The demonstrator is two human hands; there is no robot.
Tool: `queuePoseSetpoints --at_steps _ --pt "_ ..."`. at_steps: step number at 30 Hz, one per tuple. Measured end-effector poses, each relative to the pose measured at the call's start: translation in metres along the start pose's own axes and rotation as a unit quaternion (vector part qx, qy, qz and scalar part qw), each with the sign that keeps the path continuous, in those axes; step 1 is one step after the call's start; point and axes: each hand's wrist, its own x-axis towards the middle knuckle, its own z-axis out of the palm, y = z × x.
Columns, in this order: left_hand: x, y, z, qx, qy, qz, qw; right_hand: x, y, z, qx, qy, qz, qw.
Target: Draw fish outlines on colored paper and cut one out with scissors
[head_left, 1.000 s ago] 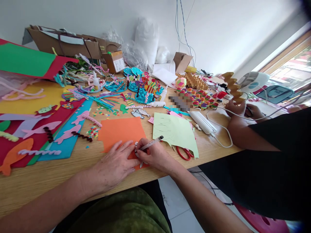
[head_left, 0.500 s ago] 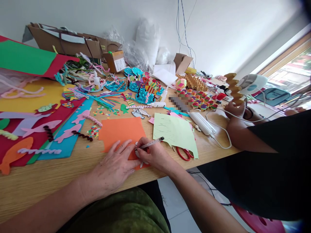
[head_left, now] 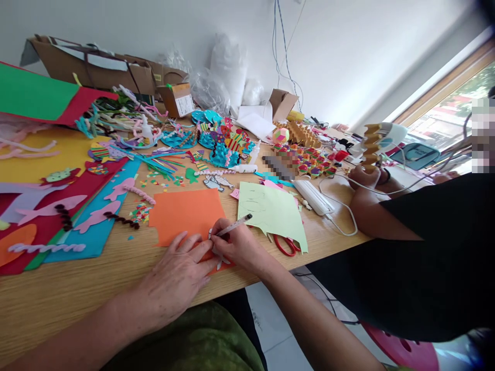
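My left hand (head_left: 176, 273) lies flat, fingers spread, on the near corner of an orange paper sheet (head_left: 181, 214) at the front edge of the wooden table (head_left: 69, 288). My right hand (head_left: 235, 247) grips a white pen (head_left: 234, 225), its tip down on a small paper cut-out (head_left: 216, 251) that lies on the orange sheet between both hands. The cut-out is mostly hidden under my fingers.
A pale green sheet (head_left: 273, 211) with red scissors (head_left: 285, 246) under it lies to the right. Coloured felt sheets with fish shapes (head_left: 58, 206) fill the left. Craft scraps, cardboard boxes (head_left: 96, 67) and bags stand behind. A person in black on the right holds a cardboard piece (head_left: 371, 147).
The view has shifted slightly, so everything sits a little further left. My hands stay on the orange sheet, the pen tip barely moving. The other person's cardboard piece has turned more upright.
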Motion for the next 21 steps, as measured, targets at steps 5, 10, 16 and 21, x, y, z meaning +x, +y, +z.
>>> queuePoseSetpoints --at_steps 5,10,16,21 --pt "0.0015 0.0017 -0.0006 -0.008 -0.003 -0.003 1.0 -0.0002 0.0011 0.0011 -0.005 0.005 0.006 1.0" --pt "0.0004 0.0022 0.0019 -0.019 -0.001 -0.01 1.0 0.0019 -0.0004 0.0014 0.002 0.014 0.005 1.0" --pt "-0.001 0.0023 0.003 -0.013 0.011 -0.004 1.0 0.0038 -0.0028 0.002 -0.017 0.041 0.02 0.999" --pt "0.0004 0.0018 0.0025 -0.007 0.01 0.002 1.0 0.0056 -0.0003 0.002 -0.02 0.042 0.018 0.999"
